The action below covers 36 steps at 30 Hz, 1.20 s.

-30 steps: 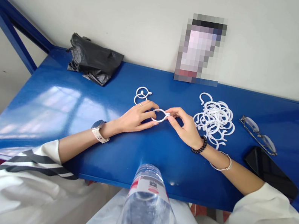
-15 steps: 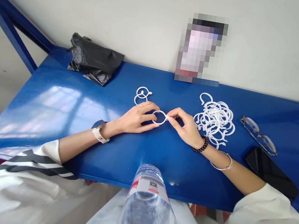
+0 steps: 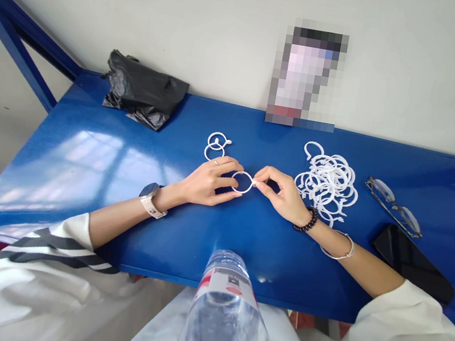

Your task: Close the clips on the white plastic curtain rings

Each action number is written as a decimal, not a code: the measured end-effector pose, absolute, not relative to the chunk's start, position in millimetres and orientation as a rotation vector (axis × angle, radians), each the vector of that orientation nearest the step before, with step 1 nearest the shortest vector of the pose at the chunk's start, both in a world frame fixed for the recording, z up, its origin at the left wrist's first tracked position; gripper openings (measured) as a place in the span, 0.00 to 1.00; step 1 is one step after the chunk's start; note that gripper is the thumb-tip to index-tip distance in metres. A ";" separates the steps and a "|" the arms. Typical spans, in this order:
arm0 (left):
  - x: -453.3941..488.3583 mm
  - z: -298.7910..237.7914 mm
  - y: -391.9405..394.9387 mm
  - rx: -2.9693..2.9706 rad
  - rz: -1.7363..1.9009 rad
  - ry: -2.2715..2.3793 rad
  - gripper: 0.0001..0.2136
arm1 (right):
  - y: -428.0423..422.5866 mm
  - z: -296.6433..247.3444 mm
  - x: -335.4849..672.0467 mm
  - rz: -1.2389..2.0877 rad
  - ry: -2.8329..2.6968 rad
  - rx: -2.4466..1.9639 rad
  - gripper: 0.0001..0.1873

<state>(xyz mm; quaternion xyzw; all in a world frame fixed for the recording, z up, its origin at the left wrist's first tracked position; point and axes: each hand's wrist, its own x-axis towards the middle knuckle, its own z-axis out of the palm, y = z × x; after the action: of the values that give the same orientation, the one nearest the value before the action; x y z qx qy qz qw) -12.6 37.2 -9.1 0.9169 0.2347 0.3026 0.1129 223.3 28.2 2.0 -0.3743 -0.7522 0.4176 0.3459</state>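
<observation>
Both hands hold one white plastic ring [image 3: 243, 182] just above the blue table [image 3: 80, 163]. My left hand [image 3: 208, 182] pinches the ring's left side between thumb and fingers. My right hand [image 3: 282, 194] pinches the ring's right end, where its tips meet. A heap of several white rings [image 3: 329, 180] lies right beside my right hand. Two joined white rings [image 3: 216, 145] lie just beyond my left hand.
A crumpled black plastic bag [image 3: 142, 91] sits at the back left against the wall. Folded glasses [image 3: 394, 205] and a black phone [image 3: 413, 261] lie at the right. A clear water bottle [image 3: 224, 315] stands in my lap at the table's near edge.
The ring's open ends have come together between my fingers, and the ring now looks like a full circle. The hands stayed in place.
</observation>
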 end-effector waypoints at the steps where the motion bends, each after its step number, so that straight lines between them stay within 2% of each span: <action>1: -12.6 -9.1 37.2 2.690 0.888 0.686 0.10 | 28.0 2.4 223.1 1.090 -1.951 -0.977 0.17; 13: -9.5 -6.7 38.4 2.631 0.864 0.836 0.10 | 25.1 2.8 220.4 1.090 -1.891 -1.067 0.09; 24: -10.9 -9.4 40.8 2.349 1.129 1.523 0.05 | 24.9 -1.5 220.8 1.003 -1.978 -1.063 0.11; 29: -12.1 -15.2 43.9 2.279 0.969 1.645 0.12 | 24.5 -0.3 220.2 0.969 -2.028 -1.064 0.11; 36: -11.3 -15.0 41.1 2.485 0.809 1.470 0.17 | 23.8 2.1 219.9 0.909 -2.096 -1.036 0.10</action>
<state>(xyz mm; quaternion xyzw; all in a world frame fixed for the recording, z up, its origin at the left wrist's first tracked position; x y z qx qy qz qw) -11.3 41.1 -15.0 0.8267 0.4889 0.2690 0.0715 219.9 23.8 2.1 -0.3926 -0.7939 0.3443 0.3115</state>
